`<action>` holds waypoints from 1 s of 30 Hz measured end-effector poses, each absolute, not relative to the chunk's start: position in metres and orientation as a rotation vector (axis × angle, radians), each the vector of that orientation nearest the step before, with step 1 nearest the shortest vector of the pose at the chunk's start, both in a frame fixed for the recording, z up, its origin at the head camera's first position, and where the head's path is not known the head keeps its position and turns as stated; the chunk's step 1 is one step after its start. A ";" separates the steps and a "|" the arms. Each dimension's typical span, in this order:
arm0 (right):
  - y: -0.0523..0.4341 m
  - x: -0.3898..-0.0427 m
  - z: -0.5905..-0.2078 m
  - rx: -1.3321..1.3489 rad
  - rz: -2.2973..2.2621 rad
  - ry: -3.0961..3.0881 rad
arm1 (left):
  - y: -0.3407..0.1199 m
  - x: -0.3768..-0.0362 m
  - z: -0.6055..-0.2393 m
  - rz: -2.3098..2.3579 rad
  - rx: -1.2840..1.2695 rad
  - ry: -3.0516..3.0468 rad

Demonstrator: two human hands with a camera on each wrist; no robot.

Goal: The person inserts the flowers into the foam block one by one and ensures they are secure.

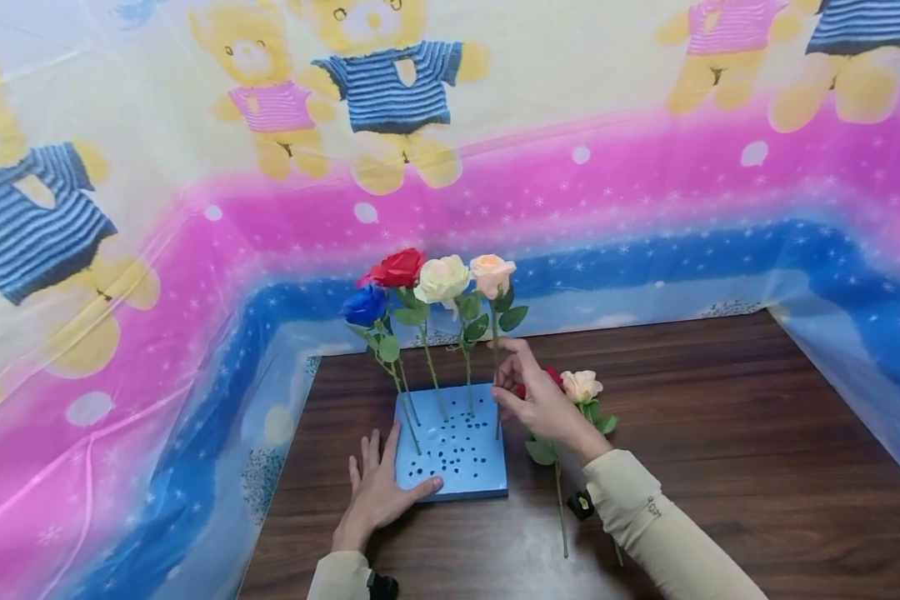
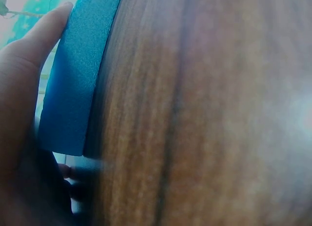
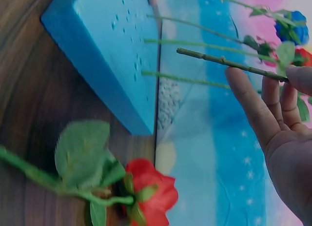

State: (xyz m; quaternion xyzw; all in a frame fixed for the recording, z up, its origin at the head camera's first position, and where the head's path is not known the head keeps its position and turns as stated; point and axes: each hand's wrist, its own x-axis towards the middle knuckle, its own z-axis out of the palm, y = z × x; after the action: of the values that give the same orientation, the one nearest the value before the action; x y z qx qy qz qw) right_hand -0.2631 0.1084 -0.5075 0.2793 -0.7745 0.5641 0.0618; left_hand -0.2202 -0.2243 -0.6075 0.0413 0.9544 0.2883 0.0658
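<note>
A dark wooden table (image 1: 720,433) stands in a corner hung with a plastic sheet (image 1: 195,167) printed with teddy bears over pink and blue bands. On the table lies a blue foam block (image 1: 457,454) pocked with holes, and four roses stand upright in its far edge: blue (image 1: 363,305), red (image 1: 397,268), cream (image 1: 442,279) and peach (image 1: 492,274). The left hand (image 1: 377,492), at 8 o'clock from the block, lies flat with fingers straight, the thumb across the block's near corner, likely to keep the light foam from shifting. The right hand (image 1: 543,404), at 3 o'clock from the block, pinches the stem of the peach rose (image 3: 229,63) between thumb and fingertips, the other fingers fairly straight; the stem's foot sits at the block's right edge, though whether it is seated in a hole I cannot tell. Two more roses, a pale one (image 1: 581,386) and a red one (image 3: 148,192), lie on the table under that hand, within easy reach.
</note>
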 end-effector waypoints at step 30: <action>0.047 -0.264 -0.526 0.974 1.684 -2.381 | -0.221 -0.215 -0.606 0.865 0.093 2.891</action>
State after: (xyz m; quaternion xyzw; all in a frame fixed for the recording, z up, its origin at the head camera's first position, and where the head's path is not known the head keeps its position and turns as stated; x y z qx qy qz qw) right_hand -0.2640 0.0472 -0.5262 0.3166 -0.7739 0.5474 0.0333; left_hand -0.2147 -0.2211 -0.6062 0.0307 0.9558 0.2861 0.0610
